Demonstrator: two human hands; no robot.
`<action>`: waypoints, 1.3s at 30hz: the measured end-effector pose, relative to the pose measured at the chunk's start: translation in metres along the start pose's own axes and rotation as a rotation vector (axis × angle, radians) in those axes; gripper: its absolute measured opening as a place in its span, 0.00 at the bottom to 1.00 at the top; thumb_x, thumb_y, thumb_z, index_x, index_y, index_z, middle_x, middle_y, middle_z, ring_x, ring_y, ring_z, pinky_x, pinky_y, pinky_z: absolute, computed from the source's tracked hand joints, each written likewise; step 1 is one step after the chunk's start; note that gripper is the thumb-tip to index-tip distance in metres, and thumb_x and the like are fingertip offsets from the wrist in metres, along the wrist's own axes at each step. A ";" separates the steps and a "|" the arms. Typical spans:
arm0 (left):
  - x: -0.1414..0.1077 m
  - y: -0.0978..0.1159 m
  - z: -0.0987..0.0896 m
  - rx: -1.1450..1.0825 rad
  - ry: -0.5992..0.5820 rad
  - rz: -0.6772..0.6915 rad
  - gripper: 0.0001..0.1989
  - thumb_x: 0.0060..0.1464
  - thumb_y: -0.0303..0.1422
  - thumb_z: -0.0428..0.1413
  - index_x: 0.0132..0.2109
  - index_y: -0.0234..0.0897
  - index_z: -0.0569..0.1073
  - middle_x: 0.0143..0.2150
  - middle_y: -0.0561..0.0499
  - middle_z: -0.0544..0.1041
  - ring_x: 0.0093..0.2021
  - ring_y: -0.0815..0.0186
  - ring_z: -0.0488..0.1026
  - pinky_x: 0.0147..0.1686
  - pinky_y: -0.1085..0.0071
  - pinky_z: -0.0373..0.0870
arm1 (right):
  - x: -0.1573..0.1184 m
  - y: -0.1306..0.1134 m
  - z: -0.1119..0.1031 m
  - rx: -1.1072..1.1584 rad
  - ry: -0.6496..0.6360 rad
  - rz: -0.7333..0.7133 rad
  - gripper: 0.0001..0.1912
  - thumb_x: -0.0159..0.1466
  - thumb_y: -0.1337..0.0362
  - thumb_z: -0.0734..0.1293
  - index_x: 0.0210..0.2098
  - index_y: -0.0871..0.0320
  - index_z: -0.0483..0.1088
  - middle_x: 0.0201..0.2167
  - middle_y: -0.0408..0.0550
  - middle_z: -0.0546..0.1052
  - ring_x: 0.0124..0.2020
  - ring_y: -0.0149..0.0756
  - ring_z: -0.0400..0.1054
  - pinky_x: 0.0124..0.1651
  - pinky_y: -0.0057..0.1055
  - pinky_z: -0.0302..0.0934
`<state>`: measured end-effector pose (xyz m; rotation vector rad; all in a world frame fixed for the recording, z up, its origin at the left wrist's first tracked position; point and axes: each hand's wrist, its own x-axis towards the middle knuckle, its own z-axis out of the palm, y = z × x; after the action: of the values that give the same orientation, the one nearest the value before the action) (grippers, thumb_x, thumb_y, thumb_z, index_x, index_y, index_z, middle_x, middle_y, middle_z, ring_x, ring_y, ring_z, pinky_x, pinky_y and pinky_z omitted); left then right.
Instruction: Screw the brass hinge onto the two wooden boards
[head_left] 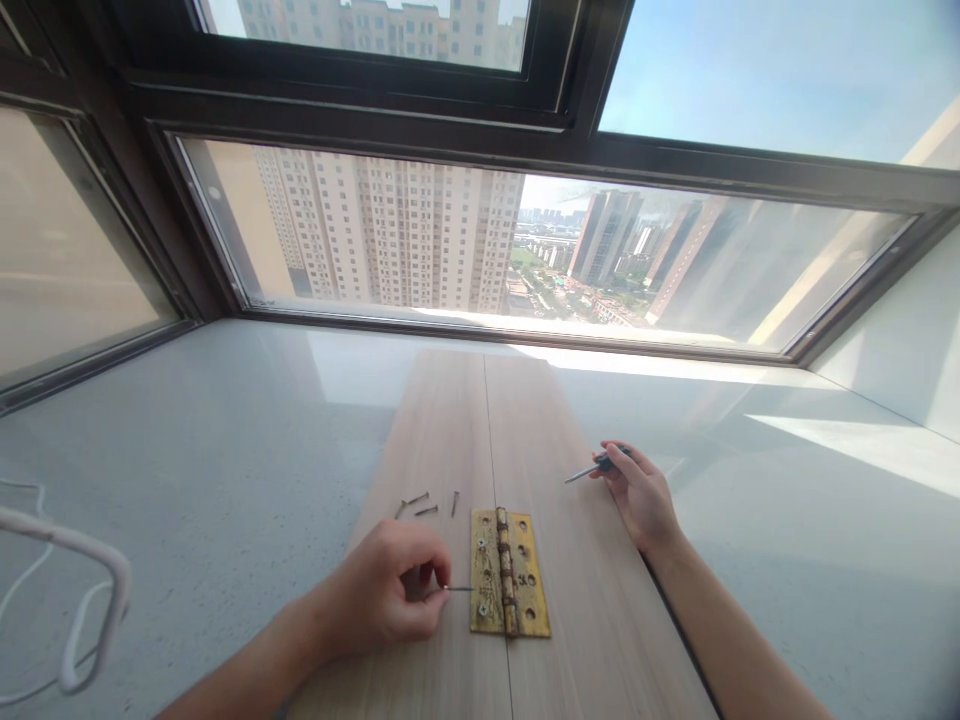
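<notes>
A worn brass hinge (489, 575) lies opened flat across the seam between two pale wooden boards (450, 420). Two screw heads show in its left leaf; the right leaf has bare holes. My left hand (394, 585) is closed, pinching a screw (460, 589) between thumb and fingertip just left of the hinge, its tip pointing right. Several loose screws (426, 511) lie on the left board beyond that hand. Over the right board's edge, my right hand (639, 495) is closed around a screwdriver (589, 470) with a dark handle, its shaft pointing left.
The boards rest on a glossy white sill (285, 450). A dark window frame (480, 330) runs along the back, with tall buildings outside. At the lower left stand a white curved tube (90, 550) and a thin white cable (30, 580).
</notes>
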<state>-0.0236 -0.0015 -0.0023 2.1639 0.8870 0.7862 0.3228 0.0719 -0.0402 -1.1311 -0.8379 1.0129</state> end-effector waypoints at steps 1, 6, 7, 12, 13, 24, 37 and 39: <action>0.000 0.001 0.000 -0.003 0.003 -0.003 0.05 0.41 0.23 0.54 0.28 0.34 0.73 0.22 0.54 0.70 0.22 0.72 0.64 0.22 0.78 0.60 | 0.000 0.000 0.000 0.001 0.001 -0.002 0.13 0.68 0.61 0.66 0.49 0.60 0.69 0.45 0.49 0.74 0.39 0.37 0.72 0.40 0.37 0.70; 0.001 0.004 -0.001 -0.014 0.010 0.006 0.05 0.40 0.23 0.53 0.27 0.33 0.73 0.21 0.55 0.68 0.20 0.73 0.62 0.22 0.78 0.59 | 0.001 0.000 0.001 0.003 0.005 -0.005 0.13 0.68 0.61 0.66 0.49 0.60 0.69 0.45 0.50 0.74 0.39 0.38 0.72 0.40 0.38 0.70; 0.001 0.004 -0.001 -0.016 0.007 0.011 0.05 0.40 0.23 0.53 0.26 0.33 0.73 0.20 0.55 0.68 0.20 0.73 0.62 0.22 0.78 0.59 | 0.001 0.000 0.001 0.002 0.005 -0.005 0.13 0.68 0.61 0.66 0.49 0.60 0.69 0.45 0.50 0.74 0.40 0.38 0.72 0.40 0.38 0.70; 0.000 0.003 0.000 -0.015 0.005 0.032 0.04 0.41 0.23 0.53 0.27 0.33 0.72 0.21 0.55 0.68 0.20 0.73 0.63 0.22 0.78 0.60 | 0.004 -0.001 0.000 -0.006 0.000 -0.003 0.14 0.68 0.60 0.66 0.51 0.60 0.69 0.47 0.50 0.73 0.41 0.39 0.71 0.42 0.39 0.70; 0.000 0.002 0.000 -0.013 0.004 0.034 0.04 0.41 0.23 0.53 0.27 0.33 0.72 0.21 0.55 0.68 0.21 0.73 0.64 0.22 0.78 0.60 | 0.004 -0.001 0.000 -0.008 -0.004 -0.002 0.14 0.68 0.60 0.66 0.51 0.60 0.69 0.47 0.51 0.73 0.42 0.39 0.71 0.42 0.40 0.70; -0.001 0.003 0.001 0.023 -0.001 0.042 0.02 0.42 0.24 0.53 0.25 0.34 0.69 0.22 0.55 0.67 0.22 0.72 0.63 0.23 0.77 0.59 | 0.005 0.001 -0.003 -0.016 -0.032 0.004 0.15 0.68 0.60 0.66 0.52 0.60 0.68 0.49 0.51 0.72 0.44 0.41 0.71 0.44 0.42 0.69; -0.004 -0.004 0.004 0.121 0.038 0.126 0.04 0.42 0.23 0.54 0.26 0.35 0.67 0.23 0.55 0.68 0.23 0.72 0.63 0.24 0.77 0.59 | 0.008 0.008 -0.009 0.043 0.141 -0.066 0.16 0.68 0.60 0.66 0.53 0.59 0.67 0.51 0.52 0.72 0.46 0.42 0.70 0.46 0.43 0.68; -0.004 -0.005 0.003 0.124 0.037 0.134 0.04 0.43 0.23 0.53 0.26 0.35 0.67 0.23 0.56 0.67 0.23 0.72 0.63 0.24 0.78 0.59 | 0.001 0.005 -0.014 0.065 0.200 -0.076 0.17 0.68 0.60 0.66 0.54 0.59 0.67 0.52 0.52 0.71 0.46 0.43 0.70 0.46 0.44 0.68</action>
<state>-0.0255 -0.0027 -0.0085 2.3435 0.8357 0.8596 0.3352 0.0688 -0.0488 -1.1170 -0.6777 0.8431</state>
